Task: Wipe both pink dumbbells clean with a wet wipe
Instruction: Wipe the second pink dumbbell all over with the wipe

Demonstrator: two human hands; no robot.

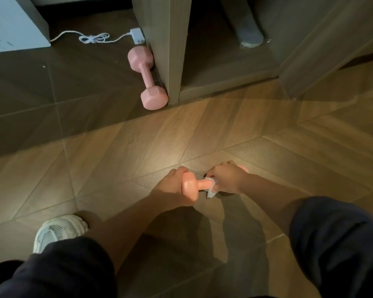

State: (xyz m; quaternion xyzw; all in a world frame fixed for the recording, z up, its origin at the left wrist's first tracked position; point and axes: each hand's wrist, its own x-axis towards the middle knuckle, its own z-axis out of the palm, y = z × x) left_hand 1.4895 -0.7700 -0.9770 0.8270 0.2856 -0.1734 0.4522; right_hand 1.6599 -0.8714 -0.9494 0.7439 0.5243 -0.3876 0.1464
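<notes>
Head view, looking down at a wood-pattern floor [202, 130]. Near centre, the left hand [172, 187] grips the left head of one pink dumbbell [191, 186], fingers curled round it. The right hand [226, 177] is closed round the handle, pinching a white wet wipe [210, 189] against it; the right head is mostly hidden behind this hand. Whether the held dumbbell rests on the floor is unclear in the dim light. The second pink dumbbell [145, 76] lies far left of centre, touching a wooden cabinet panel [166, 39]. A white charger [136, 35] sits just beyond it; a white shoe [58, 230] is near left.
</notes>
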